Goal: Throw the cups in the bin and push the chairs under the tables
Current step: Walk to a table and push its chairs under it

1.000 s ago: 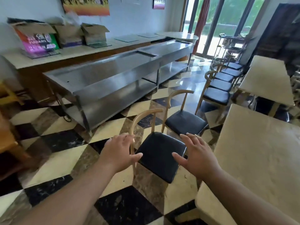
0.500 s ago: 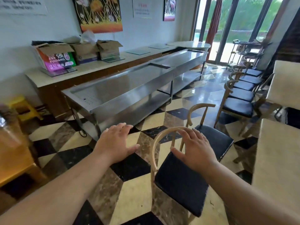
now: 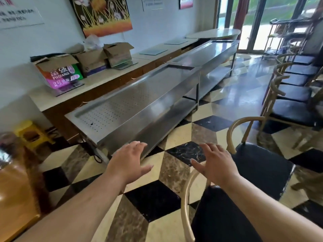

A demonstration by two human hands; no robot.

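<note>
Floor: I see a glossy floor of black, cream and brown marble tiles [image 3: 153,203] running the length of the room, carrying all the furniture.
Steel table: a long stainless-steel table with a perforated top [image 3: 132,105] stands along the left side of the floor, its near corner just beyond my left hand.
Wall table: behind it, a white-topped brown wooden table [image 3: 97,84] runs against the wall, with open cardboard boxes [image 3: 90,58] on its left end.
Chair row: black-seated wooden chairs in a row [image 3: 295,95] line the right edge of the floor, toward the glass doors.
Second chair: a curved-back wooden chair with a black seat [image 3: 262,166] stands just beyond my right hand.
Nearest chair: a pale bentwood chair with a black cushion [image 3: 185,203] sits at the bottom right, its curved back rail passing under my right wrist; I cannot tell whether skin touches it.
Stool: a small yellow plastic stool [image 3: 29,135] sits by the wall at far left.
Left hand [image 3: 129,163]: open, palm down, fingers spread, holding nothing, over bare tiles.
Right hand [image 3: 215,165]: open, fingers spread, empty, above the nearest chair's back rail.
</note>
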